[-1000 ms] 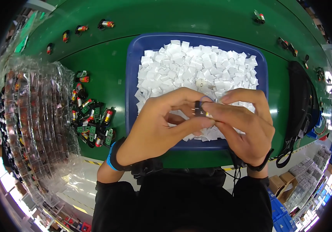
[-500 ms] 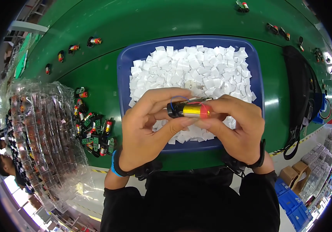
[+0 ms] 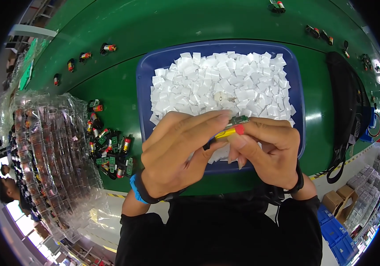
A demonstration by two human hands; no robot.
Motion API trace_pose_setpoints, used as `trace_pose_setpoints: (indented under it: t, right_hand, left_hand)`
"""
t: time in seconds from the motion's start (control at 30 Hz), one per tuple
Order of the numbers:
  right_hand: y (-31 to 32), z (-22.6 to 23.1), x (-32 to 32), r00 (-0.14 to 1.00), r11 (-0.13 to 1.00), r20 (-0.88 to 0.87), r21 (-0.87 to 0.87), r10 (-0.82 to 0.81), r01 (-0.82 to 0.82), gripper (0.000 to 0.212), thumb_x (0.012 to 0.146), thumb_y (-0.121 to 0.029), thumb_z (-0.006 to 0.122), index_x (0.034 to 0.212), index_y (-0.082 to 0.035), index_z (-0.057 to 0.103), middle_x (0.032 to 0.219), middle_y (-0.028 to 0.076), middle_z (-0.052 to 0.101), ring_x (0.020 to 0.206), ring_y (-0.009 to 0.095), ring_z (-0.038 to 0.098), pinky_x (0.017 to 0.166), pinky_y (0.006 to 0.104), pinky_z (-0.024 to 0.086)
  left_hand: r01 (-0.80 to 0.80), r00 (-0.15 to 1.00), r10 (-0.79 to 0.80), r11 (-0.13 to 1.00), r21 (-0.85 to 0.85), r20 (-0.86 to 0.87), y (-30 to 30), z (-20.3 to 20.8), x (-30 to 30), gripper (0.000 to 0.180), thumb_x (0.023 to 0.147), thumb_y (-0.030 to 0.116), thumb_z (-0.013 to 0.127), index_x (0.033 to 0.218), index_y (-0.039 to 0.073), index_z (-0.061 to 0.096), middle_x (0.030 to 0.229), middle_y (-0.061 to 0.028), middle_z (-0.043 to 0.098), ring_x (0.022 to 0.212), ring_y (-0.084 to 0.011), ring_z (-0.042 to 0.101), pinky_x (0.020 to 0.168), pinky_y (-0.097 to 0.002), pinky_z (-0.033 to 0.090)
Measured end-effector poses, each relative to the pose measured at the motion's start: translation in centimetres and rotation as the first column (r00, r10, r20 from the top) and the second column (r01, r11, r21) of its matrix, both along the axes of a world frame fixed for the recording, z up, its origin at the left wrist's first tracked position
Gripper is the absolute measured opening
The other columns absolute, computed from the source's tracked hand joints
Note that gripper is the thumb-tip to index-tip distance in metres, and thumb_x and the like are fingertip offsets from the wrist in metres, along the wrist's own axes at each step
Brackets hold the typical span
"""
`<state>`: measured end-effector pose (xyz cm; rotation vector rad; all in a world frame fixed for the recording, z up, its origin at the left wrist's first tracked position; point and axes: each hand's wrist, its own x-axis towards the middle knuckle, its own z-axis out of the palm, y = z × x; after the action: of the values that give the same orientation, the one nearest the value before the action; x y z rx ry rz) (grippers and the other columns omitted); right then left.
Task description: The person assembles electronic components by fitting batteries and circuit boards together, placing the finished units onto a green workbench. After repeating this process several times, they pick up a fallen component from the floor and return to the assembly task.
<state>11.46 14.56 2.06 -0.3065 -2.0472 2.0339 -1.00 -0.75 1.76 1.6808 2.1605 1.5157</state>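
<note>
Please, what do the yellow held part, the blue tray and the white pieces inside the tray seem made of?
Yellow part: perhaps metal in glossy film, by its sheen; partly hidden. Blue tray: probably smooth moulded plastic, with rounded corners. White pieces: flat, slightly shiny; perhaps coated paper or film.

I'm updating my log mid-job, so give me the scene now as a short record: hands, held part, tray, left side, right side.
Left hand: at the part's dark end, exact grip hidden
Right hand: pinching the part's red end
Held part: yellow-and-red cylinder, green circuit board beside it, above the tray
Blue tray: filled with small white pieces
Left side: loose pile of similar parts, then clear plastic packaging
Right side: black object with a loop strap
Surface: green table
</note>
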Motion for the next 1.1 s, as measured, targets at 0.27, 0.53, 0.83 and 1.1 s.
trace_pose_setpoints:
  t: [0.27,0.53,0.83,1.1]
  right_hand:
    - [0.9,0.3,-0.1,0.988,0.913,-0.146,0.394,-0.052,0.106,0.020,0.079,-0.001,0.078,0.097,0.003,0.071,0.075,0.011,0.065,0.063,0.012,0.062,0.054,0.0222,0.048]
    - [1.0,0.0,-0.1,0.943,0.778,-0.325,0.611,0.076,0.148,0.030,0.071,0.000,0.082,0.100,-0.001,0.072,0.084,0.011,0.066,0.066,0.017,0.062,0.056,0.0253,0.047]
    - [1.1,-0.2,-0.1,0.933,0.732,-0.358,0.641,0.023,0.228,0.035,0.072,0.002,0.081,0.106,0.001,0.071,0.088,0.011,0.068,0.068,0.016,0.064,0.058,0.0247,0.049]
    - [0.0,0.0,-0.1,0.984,0.849,-0.168,0.509,-0.065,0.143,0.043,0.077,0.005,0.075,0.118,-0.001,0.065,0.090,0.010,0.069,0.068,0.013,0.064,0.059,0.0238,0.050]
  left_hand:
    - [0.138,0.341,-0.071,0.990,0.024,0.937,0.0,1.3,0.3,0.025,0.092,0.005,0.066,0.115,-0.003,0.061,0.105,-0.0111,0.066,0.088,-0.0131,0.064,0.055,-0.0214,0.054]
    - [0.299,0.307,0.011,0.948,-0.107,0.952,-0.3,2.5,-0.4,0.022,0.093,0.005,0.064,0.110,-0.007,0.058,0.094,-0.0105,0.061,0.065,-0.0091,0.058,0.044,-0.0204,0.048]
    - [0.201,0.527,0.111,0.947,-0.251,0.842,0.1,3.8,0.2,0.020,0.091,0.009,0.068,0.107,-0.003,0.061,0.092,-0.0087,0.064,0.064,-0.0066,0.057,0.043,-0.0200,0.044]
    - [-0.187,0.901,0.349,0.849,-0.494,0.259,2.2,-0.2,-17.4,0.040,0.089,0.045,0.068,0.094,0.005,0.073,0.080,0.0003,0.064,0.063,-0.0060,0.050,0.055,-0.0238,0.037]
